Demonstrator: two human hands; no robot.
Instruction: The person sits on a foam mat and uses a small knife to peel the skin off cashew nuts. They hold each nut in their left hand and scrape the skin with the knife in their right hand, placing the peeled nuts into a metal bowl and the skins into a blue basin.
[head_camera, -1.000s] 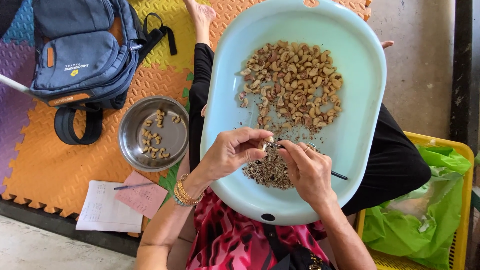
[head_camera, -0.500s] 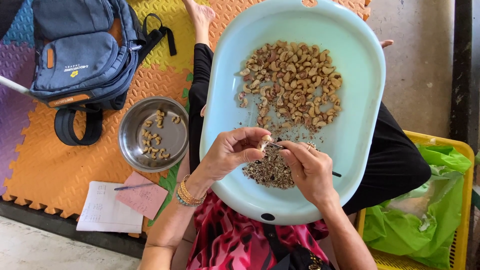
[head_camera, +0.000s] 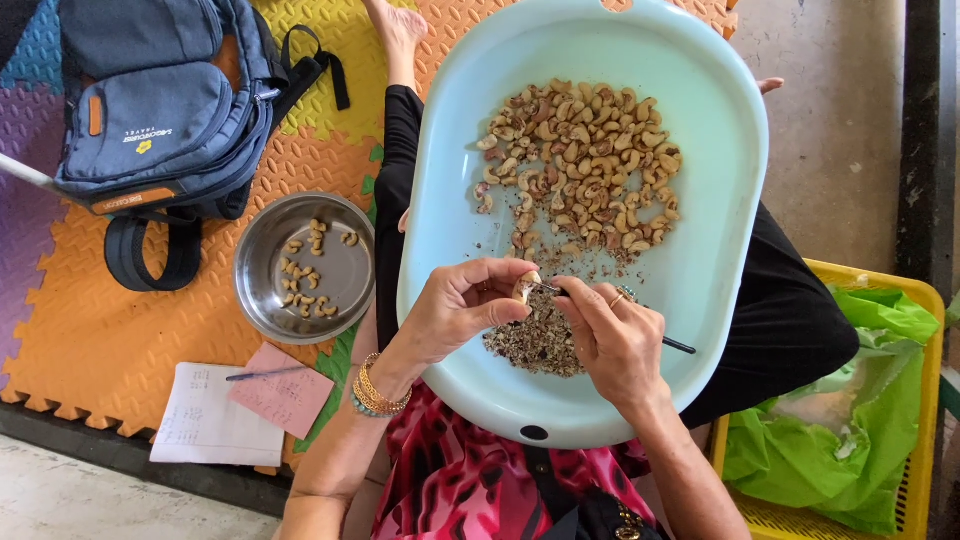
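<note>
A pale blue oval basin (head_camera: 720, 200) rests on my lap. A heap of cashew nuts (head_camera: 580, 165) lies in its far half. A pile of dark peel scraps (head_camera: 540, 340) lies in its near half. My left hand (head_camera: 455, 310) pinches a single cashew nut (head_camera: 524, 288) between thumb and fingers above the scraps. My right hand (head_camera: 610, 340) grips a thin dark-handled knife (head_camera: 680, 346), with its tip against that nut. Both hands meet over the near part of the basin.
A round steel bowl (head_camera: 345, 275) with several peeled nuts sits on the orange foam mat to my left. A blue backpack (head_camera: 165, 110) lies beyond it. Papers with a pen (head_camera: 240, 400) lie near the mat's edge. A yellow crate with green plastic (head_camera: 830, 440) stands at my right.
Both hands stay over the scrap pile, with only small finger movements on the nut. Nothing else has moved.
</note>
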